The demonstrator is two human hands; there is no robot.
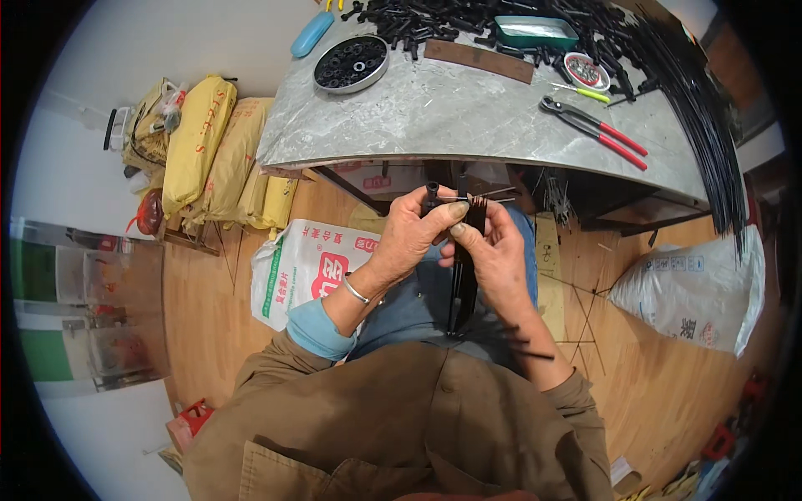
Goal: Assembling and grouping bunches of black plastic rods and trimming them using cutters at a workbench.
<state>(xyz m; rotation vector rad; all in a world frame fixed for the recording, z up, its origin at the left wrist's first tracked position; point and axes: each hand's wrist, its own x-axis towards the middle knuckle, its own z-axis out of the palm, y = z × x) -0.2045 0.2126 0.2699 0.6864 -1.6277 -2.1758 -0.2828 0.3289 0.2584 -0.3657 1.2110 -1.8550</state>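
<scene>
In front of the table's near edge, my left hand (399, 240) is closed on a black tubular fitting (432, 192) that stands upright from its fingers. My right hand (503, 257) pinches the dark ends of several thin black rods (466, 288), which hang down toward my lap. Both thumbs meet between the hands. A thin metal wire (454, 199) spans from the fitting toward the right fingers. How the wire joins the rods is too small to tell.
The grey table (359, 125) bears loose black fittings (409, 21), red-handled pincers (597, 134), a bowl of black rings (352, 65), a green tray (536, 32) and long black rods (697, 108). Yellow sacks (196, 142) stand left; a white sack (697, 288) lies right.
</scene>
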